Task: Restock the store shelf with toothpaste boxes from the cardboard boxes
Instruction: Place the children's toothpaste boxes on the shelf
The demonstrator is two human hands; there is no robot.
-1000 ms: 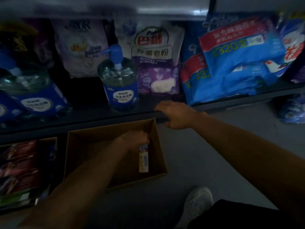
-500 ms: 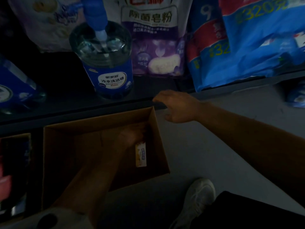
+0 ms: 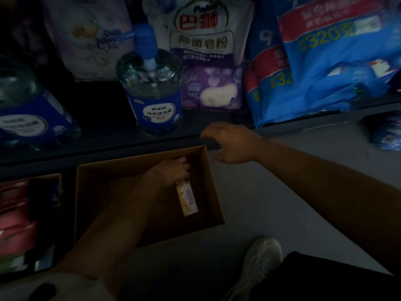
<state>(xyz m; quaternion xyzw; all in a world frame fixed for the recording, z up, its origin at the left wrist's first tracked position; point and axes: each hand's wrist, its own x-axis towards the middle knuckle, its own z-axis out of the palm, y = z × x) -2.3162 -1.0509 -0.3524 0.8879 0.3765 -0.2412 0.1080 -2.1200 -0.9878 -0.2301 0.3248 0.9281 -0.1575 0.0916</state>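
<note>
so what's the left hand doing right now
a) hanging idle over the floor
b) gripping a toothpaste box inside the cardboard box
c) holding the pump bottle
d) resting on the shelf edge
b, the left hand is down inside the open cardboard box with its fingers curled round the top end of the pale toothpaste box.

Pretty dark shot. The left hand (image 3: 171, 172) is reaching down into the open brown cardboard box (image 3: 213, 192) on the floor, gripping the top end of a pale yellow-and-white toothpaste box (image 3: 187, 199). The right hand (image 3: 233, 143) is resting on the dark shelf edge (image 3: 108, 151) with fingers spread, near a clear pump bottle with a blue label (image 3: 155, 94). A white sneaker (image 3: 259, 263) is showing at the bottom.
</note>
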